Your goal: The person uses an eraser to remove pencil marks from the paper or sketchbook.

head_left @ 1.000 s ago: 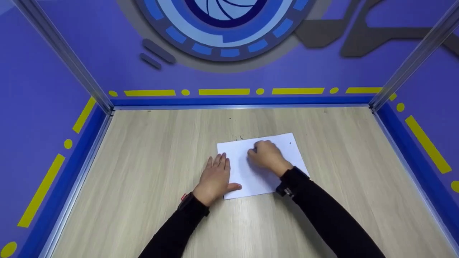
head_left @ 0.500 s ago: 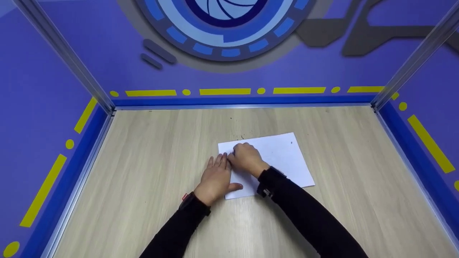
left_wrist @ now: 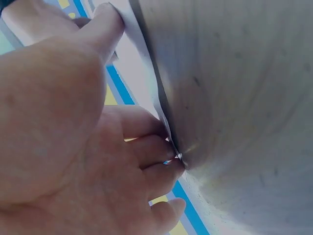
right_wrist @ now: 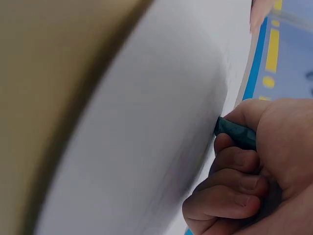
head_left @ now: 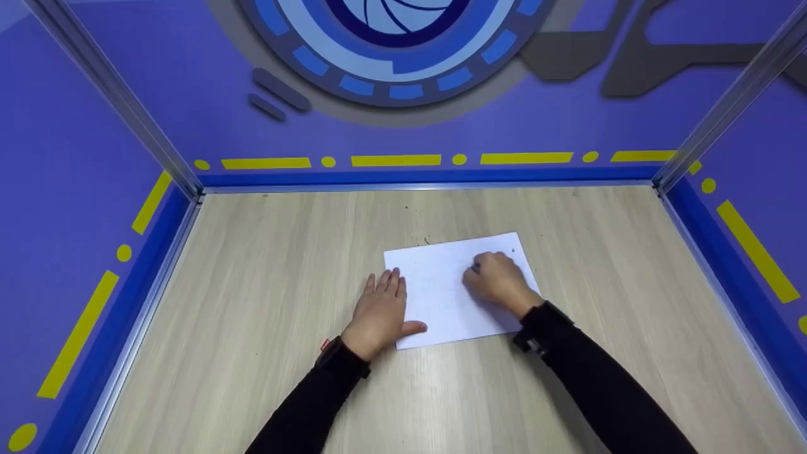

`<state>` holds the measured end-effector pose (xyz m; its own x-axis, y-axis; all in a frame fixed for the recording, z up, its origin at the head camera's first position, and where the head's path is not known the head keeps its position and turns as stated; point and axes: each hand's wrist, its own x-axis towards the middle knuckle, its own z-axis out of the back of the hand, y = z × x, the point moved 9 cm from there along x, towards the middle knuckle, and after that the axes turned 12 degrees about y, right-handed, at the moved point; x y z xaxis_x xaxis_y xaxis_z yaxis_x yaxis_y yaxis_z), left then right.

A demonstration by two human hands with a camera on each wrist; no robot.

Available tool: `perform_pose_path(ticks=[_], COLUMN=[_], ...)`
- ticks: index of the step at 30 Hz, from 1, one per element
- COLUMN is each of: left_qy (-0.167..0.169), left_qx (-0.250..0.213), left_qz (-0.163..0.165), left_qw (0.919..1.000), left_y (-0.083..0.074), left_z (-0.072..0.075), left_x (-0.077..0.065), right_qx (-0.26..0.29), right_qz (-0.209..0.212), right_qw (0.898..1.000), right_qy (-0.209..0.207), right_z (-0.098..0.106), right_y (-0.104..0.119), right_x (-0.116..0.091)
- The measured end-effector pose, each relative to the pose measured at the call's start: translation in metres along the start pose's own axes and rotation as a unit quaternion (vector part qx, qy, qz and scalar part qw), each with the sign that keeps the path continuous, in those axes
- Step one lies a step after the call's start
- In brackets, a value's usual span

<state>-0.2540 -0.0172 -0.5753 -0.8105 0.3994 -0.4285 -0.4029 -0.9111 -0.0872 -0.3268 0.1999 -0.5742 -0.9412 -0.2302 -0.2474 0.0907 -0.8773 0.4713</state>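
A white sheet of paper (head_left: pixel 438 309) lies slightly turned on the wooden table, with faint grey marks on it. My left hand (head_left: pixel 379 315) lies flat along its left edge, fingers straight, thumb stretched over the near corner. In the left wrist view the left hand's fingertips (left_wrist: pixel 177 169) meet the paper's edge. Over the right half of the sheet, my right hand (head_left: pixel 500 284) pinches a small dark teal eraser (right_wrist: pixel 237 134) between thumb and curled fingers. One end of the eraser touches the paper; the rest is hidden in the palm.
Dark crumbs (head_left: pixel 421 241) are scattered just beyond the paper's far edge. A small dark speck (head_left: pixel 513 250) sits near its far right corner. Blue-purple panels (head_left: pixel 403 142) with yellow dashes enclose the table at the back and sides.
My right hand has swept left across the paper to beside the left hand, then back right with the eraser. The left hand has stayed in place.
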Motion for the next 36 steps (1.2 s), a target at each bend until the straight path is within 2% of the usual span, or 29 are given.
perform_pose_path(ticks=[6, 9, 13, 20, 24, 27, 32, 36], left_qy=[0.004, 0.006, 0.005, 0.008, 0.010, 0.014, 0.016, 0.013], left_qx=[0.001, 0.002, 0.000, 0.015, 0.023, 0.021, 0.026, 0.028], left_qz=[0.000, 0.002, 0.006, 0.022, 0.025, 0.026, 0.030, 0.029], left_qw=[1.0000, 1.0000, 1.0000, 0.9996, 0.9994, 0.9993, 0.9991, 0.9991], left_y=[0.000, 0.001, 0.001, 0.000, -0.001, 0.000, -0.001, -0.002], left_z=[-0.001, -0.003, -0.004, -0.005, -0.004, -0.004, -0.004, -0.003], left_x=[0.001, 0.001, 0.002, 0.002, 0.002, 0.001, 0.002, 0.002], right_qx=[-0.006, -0.002, 0.003, 0.002, 0.001, 0.014, 0.046, 0.029], right_qz=[-0.031, -0.050, -0.056, -0.068, -0.078, -0.064, -0.026, -0.010], right_qw=[0.999, 0.999, 0.998, 0.997, 0.996, 0.997, 0.997, 0.996], right_qy=[0.000, 0.009, 0.016, 0.033, 0.045, 0.049, 0.059, 0.079], right_z=[0.019, 0.024, 0.026, 0.027, 0.027, 0.022, 0.004, -0.011], right_y=[-0.048, -0.063, -0.071, -0.070, -0.062, -0.047, -0.004, 0.037], right_x=[-0.016, -0.020, -0.023, -0.022, -0.022, -0.019, -0.008, 0.002])
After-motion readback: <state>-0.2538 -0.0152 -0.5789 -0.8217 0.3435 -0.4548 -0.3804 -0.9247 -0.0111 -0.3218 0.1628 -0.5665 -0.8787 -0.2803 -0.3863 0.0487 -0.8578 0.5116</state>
